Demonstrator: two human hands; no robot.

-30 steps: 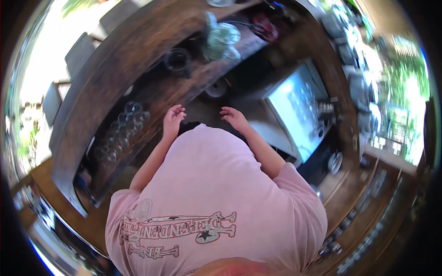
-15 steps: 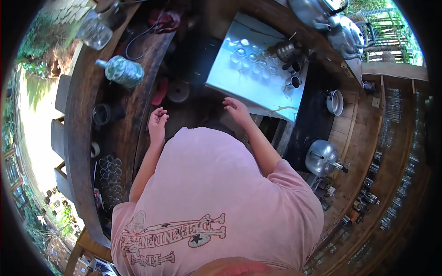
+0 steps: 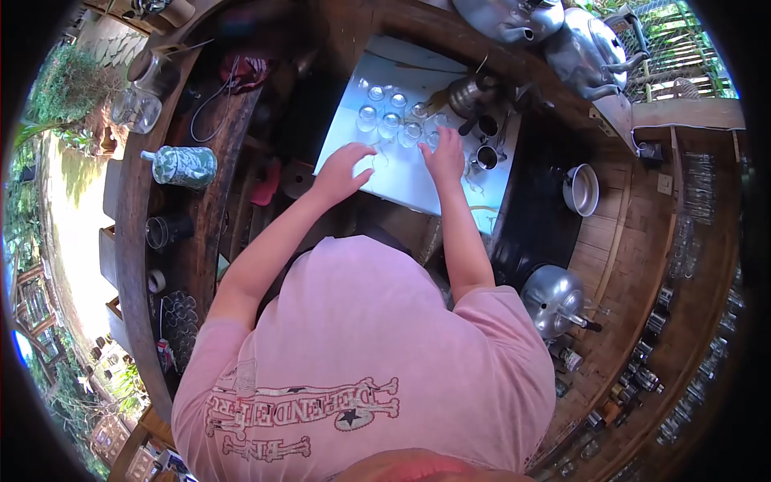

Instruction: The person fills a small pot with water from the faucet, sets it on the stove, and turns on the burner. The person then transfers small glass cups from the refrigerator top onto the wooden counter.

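Observation:
Several clear glasses (image 3: 389,122) stand in a group on a pale blue-white tabletop (image 3: 401,181). My left hand (image 3: 344,170) is over the near left edge of this top, fingers apart, holding nothing. Beside the right part of the group is my right hand (image 3: 446,157), its fingers spread and empty; whether a fingertip touches a glass I cannot tell. Right of my right hand are a metal cup (image 3: 485,157) and a metal pot (image 3: 467,96).
A wooden counter (image 3: 132,241) curves along the left, bearing a green-white enamel vessel (image 3: 185,166) and glass jars (image 3: 136,110). Large kettles (image 3: 585,52) stand at the upper right, another kettle (image 3: 552,301) and a metal bowl (image 3: 581,190) at the right. Shelves (image 3: 679,241) hold glassware.
The view has turned toward the pale tabletop. Both my hands have reached forward from near my body to over the tabletop and its glasses, and my fingers have spread.

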